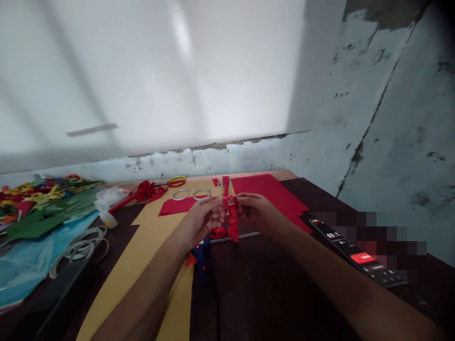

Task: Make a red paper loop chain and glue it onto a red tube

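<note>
Between my two hands, above the dark table, hangs a looped red strip (232, 220), perhaps paper or felt. My left hand (208, 213) pinches its upper loop from the left. From the other side, the fingertips of my right hand (254, 208) pinch the same loop. The strip's lower part dangles in several curls. Just below my left hand lies a dark blue tool (202, 253) with a small red light, which looks like a glue gun. A thin grey ruler-like strip (249, 235) rests behind the dangling red strip.
Red sheets (270, 194) and a tan sheet (149, 237) cover much of the table. Two silvery rings (202, 193), yellow-handled scissors (177, 181) and a red flower piece (149, 191) lie farther back. Coloured scraps (46, 194) and a coiled cable (80, 246) are left; a phone (355, 251) is right.
</note>
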Motion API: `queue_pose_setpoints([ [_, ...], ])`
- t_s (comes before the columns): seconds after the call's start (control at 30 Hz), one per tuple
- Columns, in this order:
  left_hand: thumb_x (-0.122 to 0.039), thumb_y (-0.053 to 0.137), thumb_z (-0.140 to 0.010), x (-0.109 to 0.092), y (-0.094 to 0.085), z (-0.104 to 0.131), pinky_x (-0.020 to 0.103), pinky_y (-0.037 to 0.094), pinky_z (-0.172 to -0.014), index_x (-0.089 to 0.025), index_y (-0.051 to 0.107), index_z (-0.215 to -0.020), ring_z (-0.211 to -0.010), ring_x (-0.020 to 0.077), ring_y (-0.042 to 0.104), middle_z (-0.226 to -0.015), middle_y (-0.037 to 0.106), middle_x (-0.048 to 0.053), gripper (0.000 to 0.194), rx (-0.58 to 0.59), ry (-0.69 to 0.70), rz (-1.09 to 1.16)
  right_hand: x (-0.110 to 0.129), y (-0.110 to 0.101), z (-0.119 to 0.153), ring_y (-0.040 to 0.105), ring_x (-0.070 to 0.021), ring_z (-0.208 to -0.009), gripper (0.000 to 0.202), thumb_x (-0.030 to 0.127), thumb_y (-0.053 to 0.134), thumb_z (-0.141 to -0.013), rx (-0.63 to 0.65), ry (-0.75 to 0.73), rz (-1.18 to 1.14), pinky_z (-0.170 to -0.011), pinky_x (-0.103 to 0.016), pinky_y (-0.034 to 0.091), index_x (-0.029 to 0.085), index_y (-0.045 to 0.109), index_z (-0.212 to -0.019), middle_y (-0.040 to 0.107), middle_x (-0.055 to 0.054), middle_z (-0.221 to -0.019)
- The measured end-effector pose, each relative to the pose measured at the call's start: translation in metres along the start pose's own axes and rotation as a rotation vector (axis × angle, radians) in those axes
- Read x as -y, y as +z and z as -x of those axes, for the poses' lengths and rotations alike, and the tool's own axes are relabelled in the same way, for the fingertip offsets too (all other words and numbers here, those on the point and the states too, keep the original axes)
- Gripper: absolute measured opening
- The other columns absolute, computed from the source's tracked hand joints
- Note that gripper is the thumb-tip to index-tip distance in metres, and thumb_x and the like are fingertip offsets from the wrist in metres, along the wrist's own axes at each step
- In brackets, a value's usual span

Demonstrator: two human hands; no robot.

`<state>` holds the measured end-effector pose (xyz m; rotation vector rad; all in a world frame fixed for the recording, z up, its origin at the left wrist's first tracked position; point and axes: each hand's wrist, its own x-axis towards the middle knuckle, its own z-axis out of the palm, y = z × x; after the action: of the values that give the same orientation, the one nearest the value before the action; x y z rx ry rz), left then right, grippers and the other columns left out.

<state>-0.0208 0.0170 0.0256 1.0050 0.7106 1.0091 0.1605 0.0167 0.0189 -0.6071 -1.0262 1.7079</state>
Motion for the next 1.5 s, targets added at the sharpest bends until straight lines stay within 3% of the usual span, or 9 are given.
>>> queue_pose_setpoints([
  [0.27, -0.037, 0.074, -0.081, -0.002, -0.002, 0.004, 0.013, 0.02, -0.034, -0.014, 0.057, -0.073, -0.035, 0.0025, 0.028, -0.043, 0.037, -0.009, 0.03, 0.049, -0.04, -0.103, -0.006, -0.004, 0.0, 0.051, -0.0085, -0.053, 0.021, 0.027, 0.083, -0.065, 0.052, 0.047, 0.073, -0.053, -0.022, 0.039, 0.016, 0.068, -0.075, 0.06, 0.002, -0.06],
  [0.53, -0.035, 0.072, -0.081, -0.002, -0.004, -0.001, 0.013, 0.025, -0.037, -0.013, 0.057, -0.07, -0.04, 0.0034, 0.033, -0.048, 0.038, -0.007, 0.028, -0.03, -0.002, -0.018, -0.002, -0.008, -0.004, 0.049, -0.011, -0.054, 0.022, 0.039, 0.072, -0.071, -0.051, -0.014, 0.356, -0.054, -0.026, 0.039, 0.018, 0.069, -0.079, 0.057, 0.0, -0.064],
  [0.63, -0.036, 0.069, -0.082, -0.003, -0.005, -0.002, 0.015, 0.025, -0.037, -0.015, 0.054, -0.069, -0.04, 0.0041, 0.032, -0.048, 0.038, -0.007, 0.03, -0.053, 0.008, 0.002, 0.012, -0.031, -0.007, 0.05, -0.0145, -0.059, 0.013, 0.023, 0.071, -0.069, -0.238, -0.186, 0.817, -0.06, -0.03, 0.042, 0.02, 0.072, -0.082, 0.059, -0.002, -0.067],
  [0.73, -0.04, 0.068, -0.083, -0.005, -0.005, -0.002, 0.015, 0.024, -0.037, -0.016, 0.05, -0.066, -0.04, 0.0042, 0.031, -0.048, 0.037, -0.007, 0.034, -0.083, 0.014, 0.012, 0.032, -0.067, -0.009, 0.06, -0.024, -0.086, 0.035, 0.005, 0.059, -0.066, -0.517, -0.414, 1.403, -0.082, -0.038, 0.046, 0.02, 0.074, -0.093, 0.065, -0.009, -0.09],
  [0.9, -0.04, 0.069, -0.082, -0.008, -0.004, 0.002, 0.015, 0.027, -0.039, -0.016, 0.048, -0.064, -0.042, 0.0043, 0.032, -0.049, 0.037, -0.007, 0.037, -0.042, 0.075, 0.002, 0.044, -0.106, -0.011, 0.047, -0.0408, -0.124, 0.058, 0.006, 0.065, -0.064, -0.77, -0.243, 1.713, -0.097, -0.052, 0.042, 0.012, 0.067, -0.122, 0.052, -0.022, -0.129],
  [1.1, -0.041, 0.068, -0.083, -0.01, -0.002, 0.004, 0.016, 0.029, -0.04, -0.017, 0.047, -0.065, -0.043, 0.0053, 0.034, -0.049, 0.039, -0.006, 0.037, -0.031, 0.112, -0.024, 0.035, -0.092, -0.014, 0.063, -0.0223, -0.086, 0.033, 0.006, 0.058, -0.071, -0.731, -0.427, 1.618, -0.088, -0.038, 0.049, 0.017, 0.075, -0.097, 0.057, -0.013, -0.107],
  [1.3, -0.038, 0.065, -0.084, -0.011, 0.0, 0.005, 0.017, 0.029, -0.04, -0.018, 0.045, -0.063, -0.043, 0.0059, 0.034, -0.05, 0.038, -0.006, 0.036, -0.034, 0.088, -0.004, 0.02, -0.08, -0.016, 0.06, -0.026, -0.112, 0.041, 0.0, 0.057, -0.068, -0.553, -0.442, 1.596, -0.102, -0.037, 0.044, 0.017, 0.075, -0.1, 0.06, -0.012, -0.126],
  [1.4, -0.033, 0.066, -0.082, -0.011, 0.0, 0.005, 0.018, 0.03, -0.04, -0.017, 0.045, -0.063, -0.043, 0.0055, 0.034, -0.053, 0.037, -0.006, 0.033, -0.035, 0.098, 0.039, 0.008, -0.067, -0.016, 0.064, -0.0253, -0.108, 0.023, 0.015, 0.062, -0.08, -0.348, -0.379, 1.486, -0.101, -0.038, 0.045, 0.018, 0.075, -0.099, 0.069, -0.011, -0.115],
  [1.5, -0.032, 0.066, -0.083, -0.01, 0.0, 0.004, 0.018, 0.031, -0.04, -0.017, 0.046, -0.064, -0.044, 0.0053, 0.036, -0.057, 0.038, -0.006, 0.032, -0.034, 0.092, 0.076, -0.005, -0.047, -0.011, 0.068, -0.0229, -0.097, 0.03, 0.027, 0.067, -0.082, 0.034, -0.165, 1.238, -0.088, -0.033, 0.051, 0.018, 0.072, -0.11, 0.074, -0.008, -0.103],
])
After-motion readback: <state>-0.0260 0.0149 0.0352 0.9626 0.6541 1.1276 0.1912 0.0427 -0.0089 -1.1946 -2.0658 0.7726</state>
